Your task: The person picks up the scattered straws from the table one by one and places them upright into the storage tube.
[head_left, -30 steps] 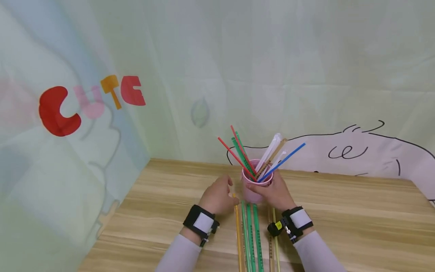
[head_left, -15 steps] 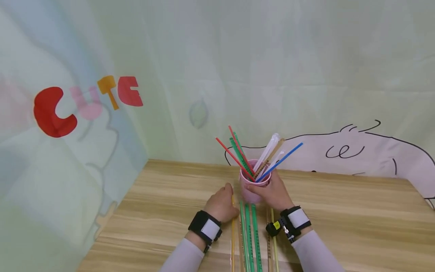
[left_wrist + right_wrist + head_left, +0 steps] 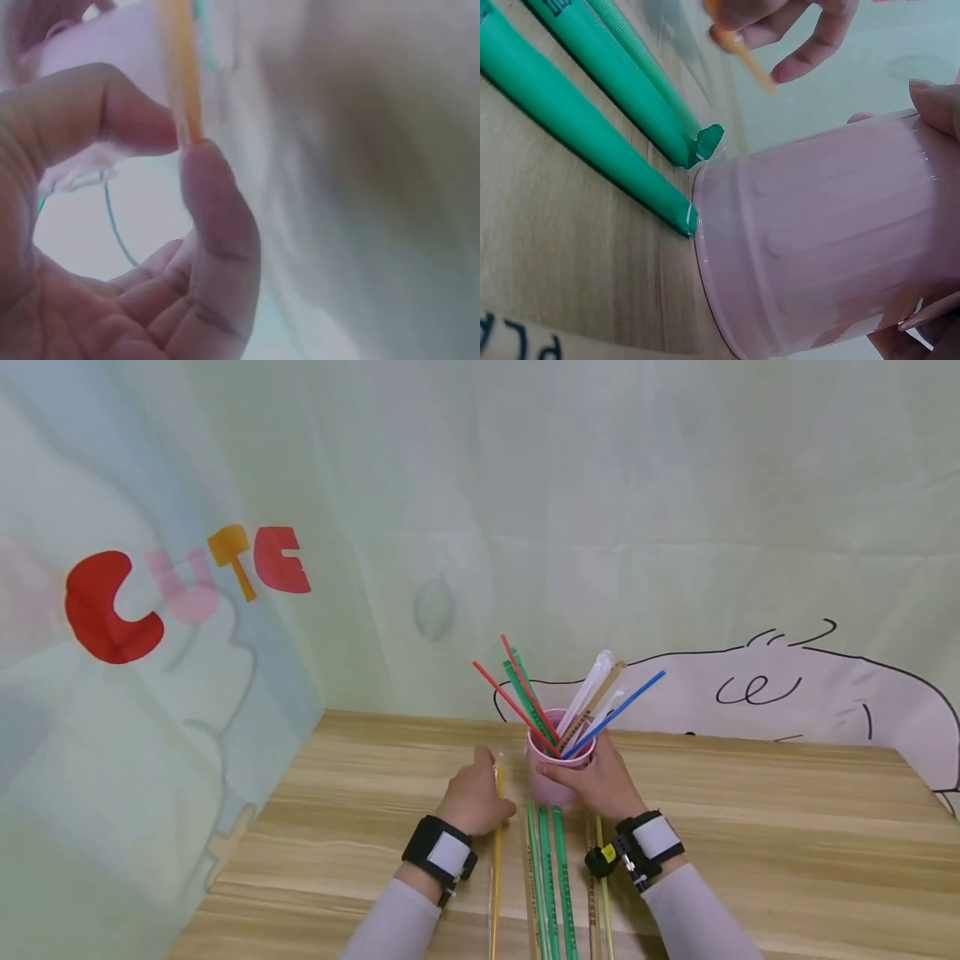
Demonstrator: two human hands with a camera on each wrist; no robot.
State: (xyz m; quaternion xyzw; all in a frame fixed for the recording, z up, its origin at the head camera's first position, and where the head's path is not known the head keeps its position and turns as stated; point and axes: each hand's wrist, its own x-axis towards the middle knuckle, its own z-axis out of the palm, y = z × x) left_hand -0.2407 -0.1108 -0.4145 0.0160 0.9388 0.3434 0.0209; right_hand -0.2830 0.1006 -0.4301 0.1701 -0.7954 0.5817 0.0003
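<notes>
My left hand (image 3: 472,802) pinches an orange straw (image 3: 497,868) between thumb and forefinger, to the left of the pink cup (image 3: 551,783). In the left wrist view the thumb and forefinger meet on the orange straw (image 3: 184,75), the other fingers curling below. My right hand (image 3: 609,783) grips the cup from its right side, thumb across the front below the rim. Standing in the cup are red straws (image 3: 498,692), green straws (image 3: 525,692), a blue straw (image 3: 633,700), a brown-wrapped straw (image 3: 606,689) and white-wrapped straws (image 3: 583,693), all leaning outward.
In front of the cup, several green straws (image 3: 551,885) lie lengthwise on the wooden table (image 3: 750,843). Beside them are a brown straw (image 3: 593,918) and a pale yellow straw (image 3: 606,902). A printed curtain (image 3: 637,527) stands behind the table.
My left hand has taken hold of the orange straw and shifted it left, away from the green ones. The right hand stays on the cup.
</notes>
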